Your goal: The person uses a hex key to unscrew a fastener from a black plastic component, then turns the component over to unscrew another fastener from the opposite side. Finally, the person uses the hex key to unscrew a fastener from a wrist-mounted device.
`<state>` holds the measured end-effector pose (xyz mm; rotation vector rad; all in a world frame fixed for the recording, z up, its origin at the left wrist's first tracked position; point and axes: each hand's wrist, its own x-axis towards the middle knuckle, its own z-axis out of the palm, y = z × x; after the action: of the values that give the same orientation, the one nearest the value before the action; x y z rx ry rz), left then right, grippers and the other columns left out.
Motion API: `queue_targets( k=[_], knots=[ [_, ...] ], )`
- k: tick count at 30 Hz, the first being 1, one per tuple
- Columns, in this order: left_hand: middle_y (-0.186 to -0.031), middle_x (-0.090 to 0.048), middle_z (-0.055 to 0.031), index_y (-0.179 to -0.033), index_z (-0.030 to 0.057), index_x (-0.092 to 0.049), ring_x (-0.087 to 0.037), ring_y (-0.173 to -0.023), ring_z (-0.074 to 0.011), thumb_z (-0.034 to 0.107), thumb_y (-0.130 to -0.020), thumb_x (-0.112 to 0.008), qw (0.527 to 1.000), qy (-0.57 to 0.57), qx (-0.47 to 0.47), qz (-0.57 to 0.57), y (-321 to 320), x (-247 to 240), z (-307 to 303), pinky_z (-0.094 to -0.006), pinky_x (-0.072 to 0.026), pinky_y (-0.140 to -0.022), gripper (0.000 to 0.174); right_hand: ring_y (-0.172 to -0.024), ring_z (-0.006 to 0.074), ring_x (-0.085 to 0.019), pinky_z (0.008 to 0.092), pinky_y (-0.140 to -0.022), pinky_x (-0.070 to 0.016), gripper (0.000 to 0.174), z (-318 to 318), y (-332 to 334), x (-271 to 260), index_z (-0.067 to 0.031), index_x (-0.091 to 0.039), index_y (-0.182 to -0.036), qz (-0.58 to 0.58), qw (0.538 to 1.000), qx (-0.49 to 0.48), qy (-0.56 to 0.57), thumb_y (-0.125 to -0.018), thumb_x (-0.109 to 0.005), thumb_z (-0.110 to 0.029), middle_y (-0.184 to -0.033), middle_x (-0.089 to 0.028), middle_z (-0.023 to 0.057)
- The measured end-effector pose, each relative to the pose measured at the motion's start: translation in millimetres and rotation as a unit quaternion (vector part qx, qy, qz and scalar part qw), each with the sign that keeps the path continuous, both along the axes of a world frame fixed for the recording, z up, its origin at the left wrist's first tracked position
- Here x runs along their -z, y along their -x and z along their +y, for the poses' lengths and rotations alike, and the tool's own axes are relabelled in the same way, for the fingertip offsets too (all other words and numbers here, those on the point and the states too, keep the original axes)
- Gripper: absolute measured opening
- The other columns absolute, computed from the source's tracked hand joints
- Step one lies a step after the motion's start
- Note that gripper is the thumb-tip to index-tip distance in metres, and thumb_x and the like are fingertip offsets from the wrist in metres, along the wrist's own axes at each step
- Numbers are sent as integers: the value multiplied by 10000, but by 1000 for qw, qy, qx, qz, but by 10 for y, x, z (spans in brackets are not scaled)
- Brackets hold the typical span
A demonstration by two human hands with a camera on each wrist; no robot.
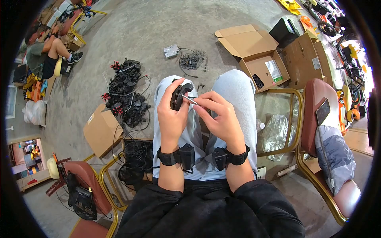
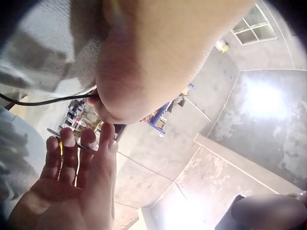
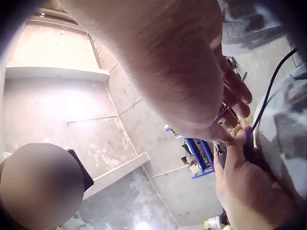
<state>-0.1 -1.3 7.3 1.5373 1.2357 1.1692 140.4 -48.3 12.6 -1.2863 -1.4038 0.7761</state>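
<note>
Above the lap, my left hand (image 1: 172, 121) grips a small black plastic part (image 1: 177, 97) between thumb and fingers. My right hand (image 1: 222, 119) pinches a slim silver metal tool (image 1: 191, 100), its tip at the face of the black part. In the left wrist view, one end of the tool (image 2: 54, 132) sticks out beyond the right hand's fingers (image 2: 69, 139). A black cable (image 2: 43, 102) runs up towards the left hand in that view. From the right wrist, a grey rounded piece with a hole (image 3: 220, 152) shows at the left hand's fingers.
On the floor lie a tangled heap of black cabled parts (image 1: 127, 91), a silver box (image 1: 171, 51) and a small wire pile (image 1: 192, 60). An open cardboard box (image 1: 254, 65) stands at front right. Chairs flank me, one bearing a grey bag (image 1: 335, 154). Another person (image 1: 41, 57) sits far left.
</note>
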Motion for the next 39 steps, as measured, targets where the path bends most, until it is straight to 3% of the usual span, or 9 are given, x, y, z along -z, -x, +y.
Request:
queue_targets(
  k=[5, 10, 20, 23, 25, 29, 31, 34, 39],
  knots=[
    [-1097, -689, -99, -1270, 38, -626, -658, -920, -132, -87, -853, -636, 1000, -28, -2, -2, -14, 30, 15, -277, -525, -804, 435, -815, 279, -661, 358, -717, -539, 184, 4, 0, 15, -45, -717, -1053, -36, 999, 0, -18, -871, -698, -26, -957, -654, 100],
    [-1139, -690, -161, -1265, 50, -626, -677, -977, -258, -50, -855, -653, 997, -50, -8, 56, 4, 69, 32, -338, -523, -849, 423, -823, 254, -638, 366, -718, -539, 308, 27, -8, 38, -72, -694, -1052, -183, 977, 39, -100, -765, -687, 38, -945, -635, 72],
    [-1144, -686, -178, -1270, 56, -621, -672, -1003, -315, -22, -865, -677, 997, -51, -5, 64, 1, 88, 44, -367, -519, -871, 417, -844, 248, -628, 368, -741, -532, 318, 50, 2, 80, -90, -703, -1054, -194, 975, 49, -92, -763, -668, 33, -972, -639, 54],
    [-1143, -688, -174, -1271, 58, -622, -669, -1003, -311, -15, -868, -679, 997, -51, -4, 60, 3, 104, 44, -368, -517, -872, 414, -802, 259, -646, 354, -716, -539, 255, 51, 12, 87, -60, -694, -1067, -198, 973, 56, -106, -826, -662, 16, -937, -660, 75],
    [-1141, -690, -167, -1270, 59, -624, -665, -999, -308, 5, -874, -680, 997, -54, 5, 47, 11, 140, 51, -370, -514, -872, 403, -736, 249, -669, 317, -666, -536, 167, 12, 48, 52, -21, -684, -1068, 35, 997, 31, 56, -905, -648, -23, -884, -680, 108],
    [-1142, -691, -161, -1269, 60, -626, -663, -991, -306, 26, -880, -680, 997, -40, -4, 69, 9, 110, 38, -370, -514, -868, 393, -693, 225, -683, 289, -630, -525, 143, -11, 3, -16, 10, -679, -1063, 109, 981, 12, 160, -953, -635, -70, -846, -688, 134],
    [-1144, -690, -161, -1268, 61, -627, -663, -986, -308, 41, -884, -681, 997, -55, -1, 61, 21, 141, 44, -373, -514, -866, 389, -610, 122, -591, 254, -580, -483, 159, 2, 20, 4, 5, -702, -1083, 87, 992, 34, 90, -959, -624, -57, -791, -680, 62],
    [-1145, -689, -161, -1268, 63, -627, -662, -981, -309, 17, -870, -680, 998, -39, 3, 48, 23, 144, 35, -371, -515, -863, 404, -668, 211, -644, 303, -626, -514, 164, 10, 2, 29, -36, -704, -1086, 29, 996, 19, 85, -935, -662, -82, -817, -647, 104],
    [-1131, -691, -161, -1263, 60, -628, -662, -975, -311, -23, -849, -675, 998, -56, 6, 42, 23, 132, 42, -366, -515, -860, 425, -682, 217, -631, 303, -616, -499, 173, 46, 38, 35, -66, -715, -1089, -29, 998, 48, -35, -921, -677, -75, -826, -628, 87]
  ],
)
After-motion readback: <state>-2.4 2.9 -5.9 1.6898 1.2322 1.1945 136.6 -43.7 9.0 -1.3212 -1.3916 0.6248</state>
